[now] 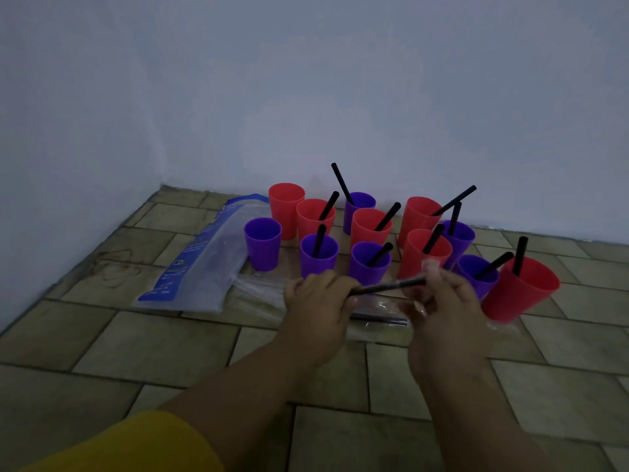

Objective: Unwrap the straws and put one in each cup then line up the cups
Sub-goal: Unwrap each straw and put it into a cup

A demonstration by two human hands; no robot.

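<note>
I hold a black straw [388, 287] level above the floor [170, 342], at the middle of the scene, my left hand [318, 301] clenched around its 9 o'clock end to steady it. My right hand [439, 294] pinches the clear wrapper [429, 265] at the 3 o'clock tip, seemingly to slide it off; blur hides the exact finger hold. Another straw [379, 319] lies just below, at 6 o'clock, on loose plastic. The cups cluster from 10 to 2 o'clock, near the wall [306, 97], most already carrying a straw. Two at 10 o'clock look empty: a purple cup [262, 245] and a red cup [286, 207]. By my reckoning, this straw goes to one of them. A blue-printed bag [200, 264] lies flat at 9 o'clock.
</note>
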